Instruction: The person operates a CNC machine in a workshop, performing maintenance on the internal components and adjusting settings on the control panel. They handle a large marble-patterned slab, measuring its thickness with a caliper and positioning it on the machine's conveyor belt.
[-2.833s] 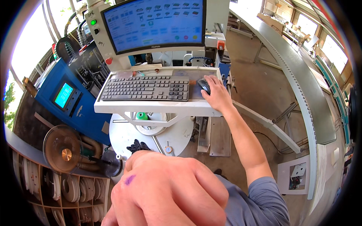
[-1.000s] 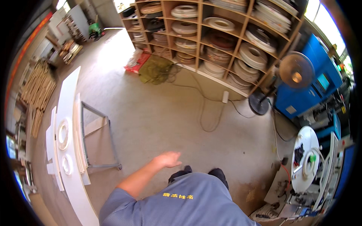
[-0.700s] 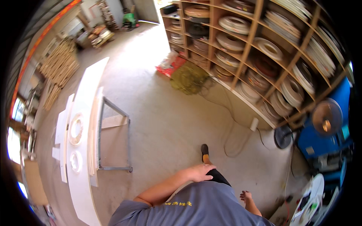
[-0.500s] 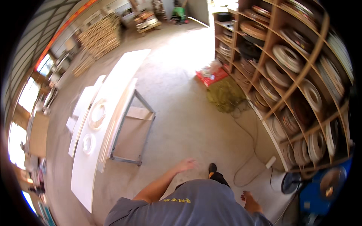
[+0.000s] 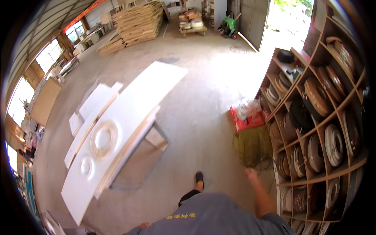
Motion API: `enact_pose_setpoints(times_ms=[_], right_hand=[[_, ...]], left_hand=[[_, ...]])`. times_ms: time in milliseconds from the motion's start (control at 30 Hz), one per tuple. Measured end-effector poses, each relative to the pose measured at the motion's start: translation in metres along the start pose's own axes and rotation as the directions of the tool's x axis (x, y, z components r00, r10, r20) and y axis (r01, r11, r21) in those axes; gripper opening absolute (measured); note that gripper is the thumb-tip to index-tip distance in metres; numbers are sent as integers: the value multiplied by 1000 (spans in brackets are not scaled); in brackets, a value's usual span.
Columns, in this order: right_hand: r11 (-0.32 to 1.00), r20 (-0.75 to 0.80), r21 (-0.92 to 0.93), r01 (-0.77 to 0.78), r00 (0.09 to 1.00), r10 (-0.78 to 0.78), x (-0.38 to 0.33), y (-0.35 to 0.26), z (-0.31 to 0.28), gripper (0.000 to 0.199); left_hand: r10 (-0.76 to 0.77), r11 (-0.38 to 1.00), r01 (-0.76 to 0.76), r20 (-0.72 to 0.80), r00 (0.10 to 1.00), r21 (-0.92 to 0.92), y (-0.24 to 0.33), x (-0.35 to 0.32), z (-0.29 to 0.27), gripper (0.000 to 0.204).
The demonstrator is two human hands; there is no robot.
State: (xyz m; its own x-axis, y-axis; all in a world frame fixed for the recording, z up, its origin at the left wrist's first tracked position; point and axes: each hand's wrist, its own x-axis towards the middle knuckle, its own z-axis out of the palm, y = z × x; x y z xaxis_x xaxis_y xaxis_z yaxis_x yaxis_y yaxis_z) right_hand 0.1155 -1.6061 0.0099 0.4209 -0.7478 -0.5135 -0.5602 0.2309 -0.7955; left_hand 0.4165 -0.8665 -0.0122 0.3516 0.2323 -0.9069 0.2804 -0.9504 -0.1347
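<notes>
My right hand (image 5: 250, 173) hangs ahead of my body on the right, between the open floor and the shelf rack. It is small and foreshortened, so how its fingers lie does not show, and I see no thing in it. Of my left hand (image 5: 145, 225) only a bit of skin shows at the lower edge beside my shirt; its fingers are hidden. To the left, a long white board (image 5: 149, 88) lies on a metal-framed stand (image 5: 139, 168). A large pale roll (image 5: 114, 139) and a smaller white roll (image 5: 91, 167) rest on the board, away from both hands.
A wooden rack (image 5: 309, 182) of edge-band rolls lines the right side. Near its foot lie a red package (image 5: 247, 120) and an olive-green sack (image 5: 253, 147). Stacked wooden boards (image 5: 137, 24), a loaded pallet (image 5: 192, 29) and a green machine (image 5: 228, 26) stand at the back, near a bright doorway (image 5: 284, 27).
My view has turned and moved forward; the rack and doorway show differently. My right hand has swung forward, and my left hand has dropped back to the lower edge. The feet have shifted.
</notes>
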Motion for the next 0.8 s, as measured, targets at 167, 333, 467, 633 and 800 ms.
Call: enact_pose_setpoints(times_ms=[167,333,467,633,800], right_hand=[[953,118,-66,-296,946,302,19,16,28,40],[829,-74,-232,-509,859,507,34,-9,41,47],[791,-20,-80,-607,794,608,124,-41,28,45],[656,14,114,-746,662,750,285,-72,-5,43],[988,-211,60,-140,966,150,512,-197,-47,38]], left_hand=[[534,792,-213,480,696,-573,283,35,27,29],[863,499,-867,78,498,18,668,-75,-88,38],[938,326,-943,-103,331,-63,862,-100,-189,38],[840,438,-845,-196,507,-307,989,-67,-246,25],[635,754,-646,116,764,122,1009,-23,-246,21]])
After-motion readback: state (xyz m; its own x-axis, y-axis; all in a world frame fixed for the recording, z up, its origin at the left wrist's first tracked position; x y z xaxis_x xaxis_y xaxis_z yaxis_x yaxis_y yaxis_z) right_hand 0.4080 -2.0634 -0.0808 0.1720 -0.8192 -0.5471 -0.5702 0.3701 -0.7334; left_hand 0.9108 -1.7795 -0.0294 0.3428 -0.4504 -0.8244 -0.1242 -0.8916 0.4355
